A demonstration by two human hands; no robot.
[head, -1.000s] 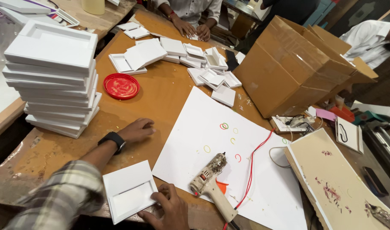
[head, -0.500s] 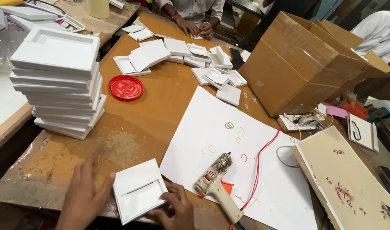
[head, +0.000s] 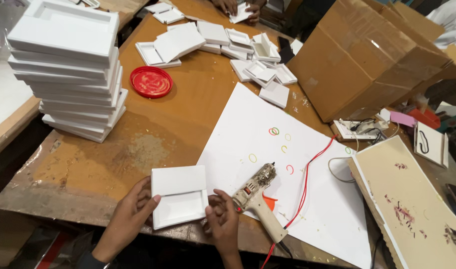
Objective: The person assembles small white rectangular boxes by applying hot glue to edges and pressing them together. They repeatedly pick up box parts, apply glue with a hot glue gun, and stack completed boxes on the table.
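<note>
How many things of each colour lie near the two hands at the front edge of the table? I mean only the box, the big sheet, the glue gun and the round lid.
White: 2, the flat white cardboard box between the left hand and right hand, and the large white paper sheet
Beige: 1, the beige hot glue gun
Red: 1, the round red plastic lid
Total: 4

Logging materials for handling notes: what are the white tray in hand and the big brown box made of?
White tray: looks like matte white paperboard or foam board, judging by its thin folded walls and flat sheen; both are possible. Brown box: corrugated cardboard, plain kraft finish, with creased flaps and dented faces.
</note>
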